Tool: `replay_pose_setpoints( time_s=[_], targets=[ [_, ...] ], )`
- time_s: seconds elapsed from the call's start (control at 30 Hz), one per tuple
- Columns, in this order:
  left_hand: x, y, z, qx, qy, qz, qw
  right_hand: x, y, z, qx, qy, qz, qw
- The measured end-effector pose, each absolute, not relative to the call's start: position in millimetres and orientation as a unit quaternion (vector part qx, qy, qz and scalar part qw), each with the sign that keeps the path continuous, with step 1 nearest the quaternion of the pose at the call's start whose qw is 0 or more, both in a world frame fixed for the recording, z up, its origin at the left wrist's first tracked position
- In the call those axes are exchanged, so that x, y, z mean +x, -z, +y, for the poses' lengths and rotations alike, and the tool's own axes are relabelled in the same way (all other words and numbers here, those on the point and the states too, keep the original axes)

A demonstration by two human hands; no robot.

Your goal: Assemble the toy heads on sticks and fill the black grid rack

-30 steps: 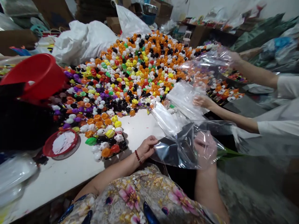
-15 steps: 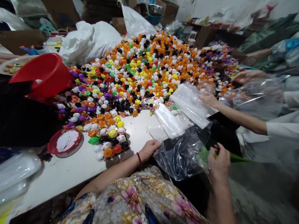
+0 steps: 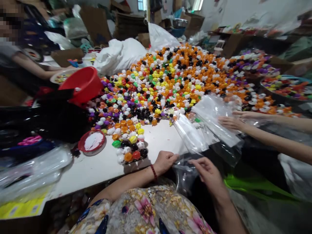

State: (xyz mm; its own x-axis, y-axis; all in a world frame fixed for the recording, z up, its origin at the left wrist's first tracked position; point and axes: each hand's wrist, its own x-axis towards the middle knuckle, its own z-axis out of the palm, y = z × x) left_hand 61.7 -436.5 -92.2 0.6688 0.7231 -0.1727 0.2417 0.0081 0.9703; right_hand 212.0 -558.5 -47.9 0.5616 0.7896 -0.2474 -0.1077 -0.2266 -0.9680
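Near the table's front edge my left hand (image 3: 166, 162) pinches the rim of a clear plastic bag (image 3: 185, 178). My right hand (image 3: 209, 174), thumb and fingers together, grips the bag's other side close by. The bag hangs between my hands over my lap, and nothing shows inside it. Just beyond them lies a stack of clear plastic bags (image 3: 191, 134) on the white table (image 3: 163, 135). Left of my left hand, rows of small coloured figure-shaped toys (image 3: 131, 143) sit close together at the table edge.
A large heap of small toys (image 3: 170, 78) covers the table's back. At the left stand a red tub (image 3: 84, 83) and a red dish of white powder (image 3: 92, 142). A co-worker's hands (image 3: 231, 122) rest on more plastic bags (image 3: 212, 112) at right. Another person sits far left.
My right hand has come in toward my left and taken hold of the bag, which now hangs narrower. The view has swung left. A co-worker's hands have come together on the bags at right.
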Motion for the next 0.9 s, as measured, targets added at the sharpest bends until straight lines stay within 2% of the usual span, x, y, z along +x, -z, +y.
replay_pose_setpoints(
  time_s=[0.1, 0.17, 0.3, 0.43, 0.57, 0.67, 0.77, 0.9],
  targets=[
    [55, 85, -434, 0.683, -0.257, 0.360, 0.581, 234, 33, -558, -0.654, -0.341, -0.185, 0.650],
    [50, 68, -437, 0.686, -0.326, 0.314, 0.570, 234, 25, -555, -0.666, -0.311, -0.207, 0.645],
    [47, 23, -434, 0.770, -0.364, 0.211, 0.479, 204, 16, -543, -0.706, -0.218, -0.440, 0.510],
    [45, -3, -402, 0.832, -0.351, 0.235, 0.359, 175, 4, -522, -0.594, -0.033, -0.699, 0.397],
    [25, -16, -365, 0.855, -0.350, 0.252, 0.290, 173, -5, -498, -0.544, 0.123, -0.758, 0.339],
    [0, -27, -351, 0.849, -0.348, 0.255, 0.304, 185, -6, -482, -0.596, 0.174, -0.729, 0.288],
    [-21, -36, -341, 0.840, -0.318, 0.240, 0.368, 200, -9, -466, -0.651, 0.169, -0.694, 0.256],
    [-29, -39, -314, 0.769, -0.352, 0.283, 0.453, 216, -29, -430, -0.718, 0.144, -0.618, 0.287]
  ],
)
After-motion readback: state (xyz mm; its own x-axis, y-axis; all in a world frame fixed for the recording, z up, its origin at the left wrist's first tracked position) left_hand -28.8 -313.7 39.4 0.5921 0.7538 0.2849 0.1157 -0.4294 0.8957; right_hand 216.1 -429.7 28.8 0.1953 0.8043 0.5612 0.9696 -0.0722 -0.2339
